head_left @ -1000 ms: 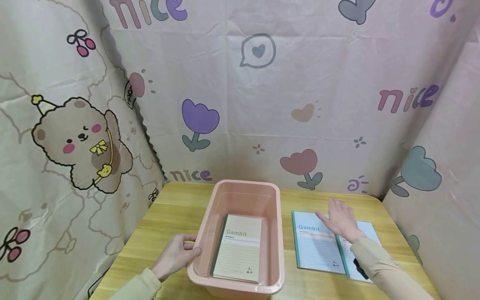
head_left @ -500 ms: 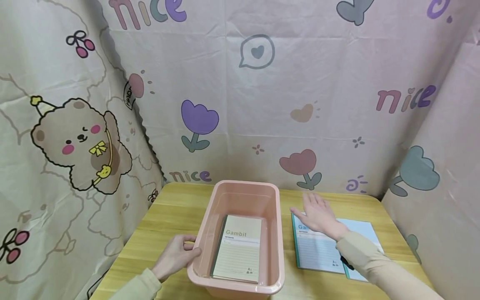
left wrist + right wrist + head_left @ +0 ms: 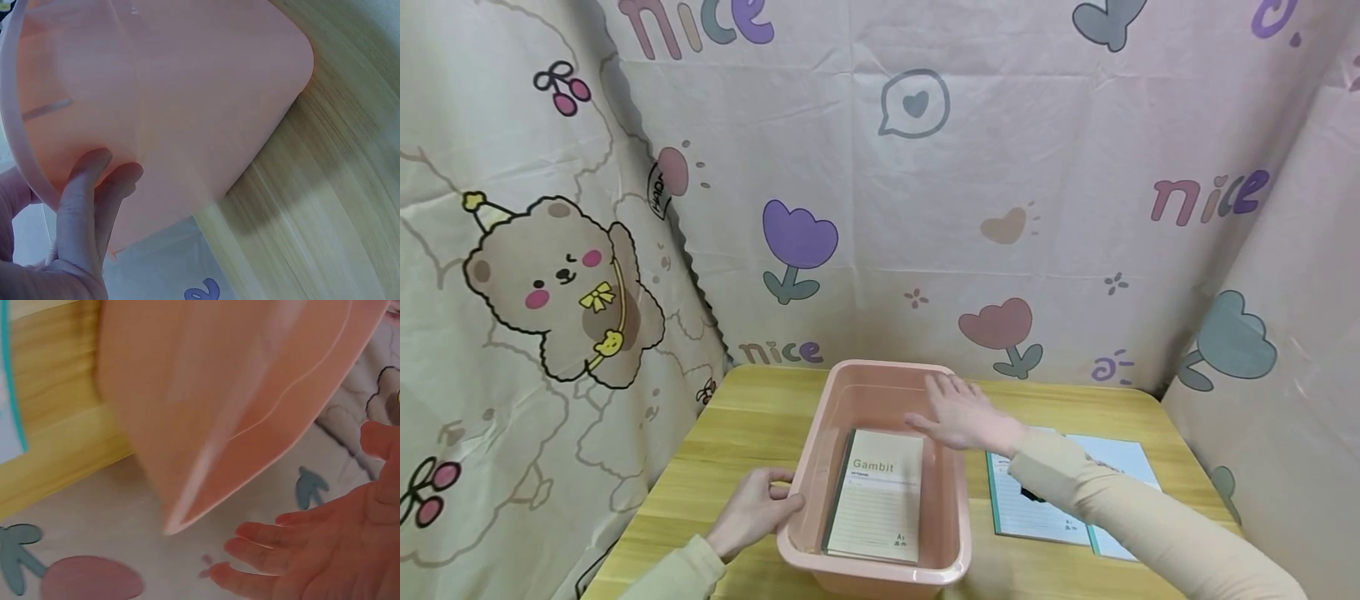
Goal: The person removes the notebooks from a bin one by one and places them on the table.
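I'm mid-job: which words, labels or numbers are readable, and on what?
"Gambit": cream paper notebook inside the pink rectangular plastic bin.
"A1": lower right corners of that notebook and the left pale-blue paper notebook.
"nice": pale patterned cloth backdrop, three times, head view.
"HAD...": same cloth's left part, rest unreadable.
Other notebook print: too small or behind the beige fabric sleeve.

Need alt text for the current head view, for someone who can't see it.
A person's left hand grips a pink bin with a cream notebook inside, while the right hand hovers over the bin's right side. Two blue notebooks, partly hidden by a sleeve, lie beside it on a wooden table.
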Demonstrator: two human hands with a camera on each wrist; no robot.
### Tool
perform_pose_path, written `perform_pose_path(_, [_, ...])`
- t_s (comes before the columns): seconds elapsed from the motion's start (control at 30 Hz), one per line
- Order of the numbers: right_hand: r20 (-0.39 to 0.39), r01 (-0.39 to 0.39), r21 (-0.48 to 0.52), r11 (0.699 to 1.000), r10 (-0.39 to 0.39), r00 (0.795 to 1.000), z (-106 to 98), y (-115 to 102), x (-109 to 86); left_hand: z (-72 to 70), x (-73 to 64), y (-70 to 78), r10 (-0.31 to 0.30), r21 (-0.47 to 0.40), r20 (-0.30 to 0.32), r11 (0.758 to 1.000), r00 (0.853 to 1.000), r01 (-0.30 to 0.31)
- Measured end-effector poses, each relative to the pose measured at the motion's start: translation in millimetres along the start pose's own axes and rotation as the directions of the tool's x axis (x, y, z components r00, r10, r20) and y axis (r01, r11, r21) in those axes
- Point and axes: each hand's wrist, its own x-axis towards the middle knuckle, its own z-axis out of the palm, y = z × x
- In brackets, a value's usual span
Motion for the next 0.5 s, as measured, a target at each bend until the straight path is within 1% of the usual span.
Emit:
perform_pose_path(0.17, [0.052,0.001,-0.018,1.0,0.0,0.999,2,-28,12.1,0.2,-0.2,-1.0,0.013,0.0,-0.004,1.0,1.0,-0.013])
perform_pose_path(0.3, [0.098,-0.021,-0.032,0.999,0.024,0.995,7,-45,22.9,0.9,-0.8,-0.6,0.024,0.006,-0.014,1.0,1.0,-0.024])
perform_pose_path(0.37, [0.125,-0.035,-0.041,0.999,0.04,0.991,11,-53,28.7,1.3,-1.2,-0.2,0.023,0.01,-0.02,1.0,1.0,-0.023])
perform_pose_path(0.5, [0.168,-0.063,-0.025,0.998,0.067,0.984,23,-66,40.4,2.1,-1.9,1.2,0.017,0.02,-0.035,1.0,0.999,-0.017])
